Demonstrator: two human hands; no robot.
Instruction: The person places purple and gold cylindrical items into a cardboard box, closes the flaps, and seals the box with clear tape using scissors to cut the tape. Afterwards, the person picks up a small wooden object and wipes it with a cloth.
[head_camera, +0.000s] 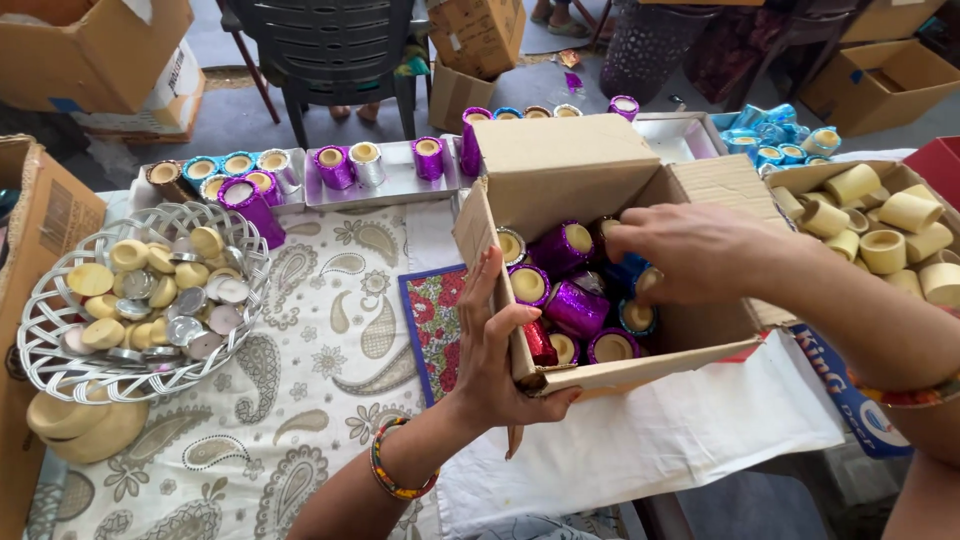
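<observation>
Paisley-printed cloth (300, 400) covers the table; left hand (490, 350) clasps the near wall of an open brown cardboard box (570, 170); right hand (690, 250), fingers curled, places foil-wrapped tubes (560, 250) inside; box partly filled; more tubes wait on far metal trays (400, 185).

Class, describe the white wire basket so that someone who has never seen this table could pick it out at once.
Start at the paisley tablecloth and look to its left edge, left of the open cardboard box that the left hand steadies. There sits the white wire basket, round and woven, heaped with cream and silver discs. Nothing else nearby is openwork; its neighbours are solid cartons and flat metal trays.
</observation>
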